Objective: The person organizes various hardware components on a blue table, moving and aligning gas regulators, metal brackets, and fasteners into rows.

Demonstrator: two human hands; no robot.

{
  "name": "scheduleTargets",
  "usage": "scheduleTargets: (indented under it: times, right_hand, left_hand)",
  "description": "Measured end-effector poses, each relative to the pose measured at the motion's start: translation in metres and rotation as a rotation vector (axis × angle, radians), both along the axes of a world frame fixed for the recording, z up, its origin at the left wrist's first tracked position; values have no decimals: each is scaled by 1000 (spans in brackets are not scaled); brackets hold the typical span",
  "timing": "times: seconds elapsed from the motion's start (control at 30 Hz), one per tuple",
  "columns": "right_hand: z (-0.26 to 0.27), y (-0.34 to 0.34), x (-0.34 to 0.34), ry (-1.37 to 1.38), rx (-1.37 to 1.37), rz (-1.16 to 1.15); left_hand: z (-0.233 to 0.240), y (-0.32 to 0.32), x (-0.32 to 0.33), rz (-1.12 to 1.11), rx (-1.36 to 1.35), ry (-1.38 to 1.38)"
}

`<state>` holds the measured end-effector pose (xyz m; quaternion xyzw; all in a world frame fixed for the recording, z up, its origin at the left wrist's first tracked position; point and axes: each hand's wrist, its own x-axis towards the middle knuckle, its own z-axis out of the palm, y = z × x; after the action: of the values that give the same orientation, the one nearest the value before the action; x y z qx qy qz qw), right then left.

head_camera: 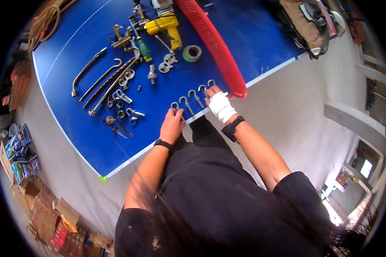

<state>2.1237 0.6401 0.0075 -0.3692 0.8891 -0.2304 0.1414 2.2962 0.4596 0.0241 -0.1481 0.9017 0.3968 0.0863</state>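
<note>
A row of several metal hook bolts [184, 100] lies along the near edge of the blue table [167, 86], their curved ends pointing away from me. My left hand [172, 128] has its thumb and fingers on the leftmost hook bolt [175, 105], whose shank is partly covered. At the row's right end, my right hand [221, 104], wrapped in white cloth, has its fingertips over the shanks of the last hook bolts [211, 82]. Whether those fingers grip one is hidden. Just beyond the right hand lies a long red plastic piece [218, 51].
On the table's left lie long metal rods [107, 80], loose hook bolts [124, 96] and rings [121, 113]. Farther back are a yellow power drill [165, 25], a green-handled screwdriver [144, 49] and a tape roll [192, 53]. An open bag [304, 24] sits at the right corner.
</note>
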Motion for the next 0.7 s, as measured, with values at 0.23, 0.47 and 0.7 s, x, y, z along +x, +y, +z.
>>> scheduleTargets:
  times: [0.23, 0.47, 0.7]
  right_hand:
    - [40, -88, 36, -176, -146, 259]
    - [8, -225, 116, -158, 185, 369]
    - [-2, -189, 112, -122, 157, 298]
  left_hand:
    - [23, -30, 35, 325, -44, 47]
    - [20, -100, 123, 654, -95, -47]
    - [9, -117, 153, 685, -18, -24]
